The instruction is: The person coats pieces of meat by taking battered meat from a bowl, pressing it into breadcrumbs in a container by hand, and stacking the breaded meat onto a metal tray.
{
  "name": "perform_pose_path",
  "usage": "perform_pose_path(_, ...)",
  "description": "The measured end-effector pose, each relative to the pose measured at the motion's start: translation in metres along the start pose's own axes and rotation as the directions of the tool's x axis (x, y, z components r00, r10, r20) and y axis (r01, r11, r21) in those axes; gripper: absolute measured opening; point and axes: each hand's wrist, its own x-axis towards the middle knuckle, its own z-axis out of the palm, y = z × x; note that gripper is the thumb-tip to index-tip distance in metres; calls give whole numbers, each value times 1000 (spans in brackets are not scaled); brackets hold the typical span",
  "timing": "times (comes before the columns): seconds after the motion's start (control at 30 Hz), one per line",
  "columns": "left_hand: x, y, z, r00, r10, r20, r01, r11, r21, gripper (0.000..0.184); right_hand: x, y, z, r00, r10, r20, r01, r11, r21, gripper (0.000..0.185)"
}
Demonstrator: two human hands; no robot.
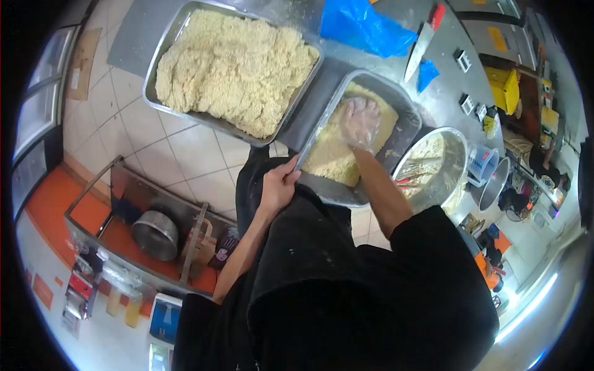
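Observation:
A deep metal tray holds a bed of pale yellow crumbs right in front of my body. The near left rim of this tray is in my left hand, thumb and fingers closed round it. My right hand, in a clear plastic glove, lies flat on the crumbs inside; its fingers are partly blurred by the glove. Whether anything lies beneath the palm is hidden. To the left stands a second metal tray, heaped with crumb-coated pieces.
Right of the tray stands a metal bowl with pale batter and a red-handled utensil. A red-handled knife and a blue plastic bag lie on the steel table. A metal pot sits on a low rack at left.

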Motion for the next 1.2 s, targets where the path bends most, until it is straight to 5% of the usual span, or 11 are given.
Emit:
perform_pose_path(0.17,-7,-4,1,996,93,3,-93,996,19,41,-15,11,2,1000,-9,-12,8,999,-34,53)
perform_pose_path(0.27,-7,2,0,999,28,44,-29,999,23,41,-51,-5,39,925,-215,-313,97,931,-352,56)
perform_pose_path(0.37,-6,-11,5,989,145,-20,-140,979,146,41,-50,-15,43,981,-155,-113,131,972,-195,59)
perform_pose_path(0.5,-5,5,2,999,39,10,-39,998,56,40,-55,-5,21,961,-126,-245,201,929,309,54)
perform_pose_path(0.63,-4,0,6,993,114,-21,-113,991,72,40,-86,13,22,970,-244,-14,236,948,-216,61)
perform_pose_path(0.77,1,4,3,994,104,20,-106,980,168,45,-81,28,27,980,-199,-24,198,980,-25,63)
perform_pose_path(0.83,4,3,-2,978,210,-1,-206,959,193,47,-56,31,30,960,-118,-255,141,987,72,57)
perform_pose_path(0.87,5,9,-2,997,72,19,-74,987,140,39,-47,33,33,935,-73,-347,126,983,133,54)
perform_pose_path(0.97,25,-27,5,991,101,-85,-104,994,-37,22,29,48,-11,932,-193,307,284,915,-286,55)
perform_pose_path(1.07,18,-5,-6,998,12,-54,-17,995,-94,17,57,31,-37,672,-116,731,344,924,-170,58)
perform_pose_path(1.2,12,-3,-10,996,28,-88,-38,993,-112,16,15,20,-53,684,-337,647,451,893,-11,56)
